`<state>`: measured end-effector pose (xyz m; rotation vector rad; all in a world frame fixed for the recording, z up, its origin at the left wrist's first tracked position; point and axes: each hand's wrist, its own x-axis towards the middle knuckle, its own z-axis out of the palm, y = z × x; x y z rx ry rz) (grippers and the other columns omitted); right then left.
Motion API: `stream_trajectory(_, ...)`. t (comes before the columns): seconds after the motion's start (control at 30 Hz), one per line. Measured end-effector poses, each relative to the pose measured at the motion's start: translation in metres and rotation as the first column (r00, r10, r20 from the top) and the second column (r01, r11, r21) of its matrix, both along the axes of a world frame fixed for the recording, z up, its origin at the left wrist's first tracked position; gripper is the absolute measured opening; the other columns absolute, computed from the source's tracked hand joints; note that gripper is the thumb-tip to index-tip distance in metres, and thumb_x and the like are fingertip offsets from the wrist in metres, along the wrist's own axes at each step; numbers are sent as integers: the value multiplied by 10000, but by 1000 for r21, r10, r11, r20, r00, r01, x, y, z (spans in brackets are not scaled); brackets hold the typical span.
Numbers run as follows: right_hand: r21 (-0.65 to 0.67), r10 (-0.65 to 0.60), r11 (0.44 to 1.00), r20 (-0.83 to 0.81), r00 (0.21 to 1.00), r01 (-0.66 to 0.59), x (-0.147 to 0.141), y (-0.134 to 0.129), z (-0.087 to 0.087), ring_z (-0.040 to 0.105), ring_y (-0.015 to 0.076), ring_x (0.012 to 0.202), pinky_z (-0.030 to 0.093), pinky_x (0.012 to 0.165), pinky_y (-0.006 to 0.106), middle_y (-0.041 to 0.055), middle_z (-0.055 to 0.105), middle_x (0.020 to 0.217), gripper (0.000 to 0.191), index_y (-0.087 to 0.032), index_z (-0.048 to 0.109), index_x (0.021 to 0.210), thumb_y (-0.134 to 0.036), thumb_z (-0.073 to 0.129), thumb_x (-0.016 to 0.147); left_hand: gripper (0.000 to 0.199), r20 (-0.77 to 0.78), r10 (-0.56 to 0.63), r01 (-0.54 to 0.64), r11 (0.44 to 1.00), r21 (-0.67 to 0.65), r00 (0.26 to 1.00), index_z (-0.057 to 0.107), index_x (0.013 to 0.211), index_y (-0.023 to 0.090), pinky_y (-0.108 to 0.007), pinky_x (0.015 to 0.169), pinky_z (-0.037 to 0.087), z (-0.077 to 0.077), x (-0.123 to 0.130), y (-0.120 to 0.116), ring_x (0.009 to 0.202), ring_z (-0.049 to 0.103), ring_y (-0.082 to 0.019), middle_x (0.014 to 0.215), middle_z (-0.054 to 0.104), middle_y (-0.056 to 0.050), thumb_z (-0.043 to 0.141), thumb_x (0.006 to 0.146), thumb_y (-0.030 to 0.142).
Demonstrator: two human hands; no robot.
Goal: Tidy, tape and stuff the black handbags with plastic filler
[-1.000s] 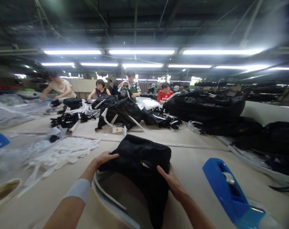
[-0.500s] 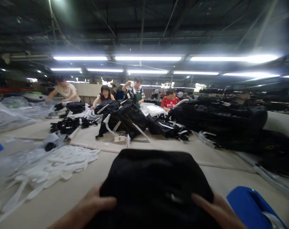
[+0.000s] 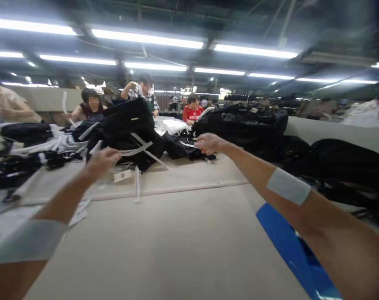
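Note:
A black bag [image 3: 126, 118] with a small metal fitting lies on top of a heap of black bags and white strips across the table. My left hand [image 3: 103, 161] reaches out in front of the heap, fingers loosely bent. Its fingertips meet the end of a white strip [image 3: 136, 150] in the view; whether they touch it I cannot tell. My right hand [image 3: 212, 143] is stretched out to the heap's right side, its fingers half curled near black pieces with a white edge. Neither hand visibly holds anything. A paper tag [image 3: 122, 175] hangs below the heap.
The pale table [image 3: 164, 241] spreads below my arms. A blue object [image 3: 286, 246] sits under my right forearm. Large black bags [image 3: 245, 121] are piled at the right. White strips and bundled black straps [image 3: 20, 166] lie at the left. Several co-workers stand on the far side.
The black bag that both my hands held close has gone forward onto the heap, and my hands have let go. My arms are now stretched out; the view has turned right and down.

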<state>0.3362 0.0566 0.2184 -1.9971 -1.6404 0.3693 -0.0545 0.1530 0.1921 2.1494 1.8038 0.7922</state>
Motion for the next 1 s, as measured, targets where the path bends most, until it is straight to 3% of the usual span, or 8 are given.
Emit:
stream_trajectory(0.1, -383, 77, 924, 169, 983, -7, 34, -36, -82, 691, 137, 694, 560, 648, 225, 73, 737, 858, 382, -100, 630, 1275, -263, 623, 929, 317, -45, -137, 129, 982, -136, 990, 708, 1053, 124, -342, 952, 528, -108, 28, -21, 1042, 691, -272, 1094, 750, -95, 622, 797, 291)
stream_trajectory(0.17, -443, 110, 896, 216, 970, -3, 48, -53, -123, 705, 167, 717, 566, 680, 248, 85, 749, 837, 318, -116, 704, 1159, -223, 687, 859, 333, -156, -229, 208, 968, -139, 961, 709, 1077, 99, -381, 1034, 496, -165, 42, -33, 1142, 666, -293, 1178, 728, -153, 584, 807, 249)
stream_trajectory(0.3, -320, 141, 947, 326, 935, -31, 54, -28, -156, 692, 204, 1009, 512, 898, 255, 102, 754, 1091, 214, -178, 755, 1059, -204, 630, 887, 392, -347, -171, 240, 956, 168, 922, 698, 1163, 40, -489, 1121, 417, -227, 54, -44, 1257, 583, -363, 1349, 615, -255, 498, 886, 233)
stream_trajectory(0.47, -87, 12, 996, 443, 897, 30, 37, 104, -172, 586, 246, 1242, 461, 998, 312, 134, 640, 1357, 448, -198, 586, 1384, -186, 477, 950, 361, -354, -89, 223, 906, 359, 931, 724, 1088, 59, -495, 1032, 493, -256, 45, -39, 1136, 630, -355, 1247, 671, -236, 448, 911, 209)
stream_trajectory(0.6, 68, -168, 986, 475, 864, 155, 28, 208, -203, 293, 340, 1478, 323, 1128, 511, 228, 311, 1611, 707, -107, 263, 1584, -108, 462, 905, 349, -313, -140, 262, 882, 392, 940, 707, 1116, 97, -460, 979, 528, -267, 36, -40, 1089, 640, -314, 1174, 705, -183, 450, 925, 237)
stream_trajectory(0.67, 124, -268, 963, 480, 835, 238, 33, 241, -216, 249, 368, 1490, 234, 1147, 602, 237, 337, 1596, 632, -93, 368, 1536, -105, 444, 910, 339, -297, -163, 279, 870, 407, 941, 694, 1131, 121, -438, 984, 522, -265, 38, -42, 1106, 630, -294, 1191, 699, -158, 450, 932, 247)
stream_trajectory(0.83, 300, -319, 934, 465, 826, 193, 62, 274, -205, 590, 285, 1182, 150, 1175, 582, 154, 737, 1099, 414, -154, 697, 1146, -92, 336, 954, 325, -279, -169, 273, 878, 393, 945, 689, 1118, 149, -415, 980, 516, -253, 47, -41, 1095, 626, -271, 1182, 697, -132, 437, 942, 252)
stream_trajectory(1.0, 464, -346, 872, 358, 867, 156, 77, 243, -128, 660, 287, 999, 394, 993, 418, 145, 742, 1058, 289, -188, 683, 1131, -262, 457, 966, 322, -293, -139, 240, 907, 345, 946, 714, 1059, 114, -450, 967, 522, -255, 43, -38, 1050, 645, -303, 1126, 715, -167, 445, 932, 238)
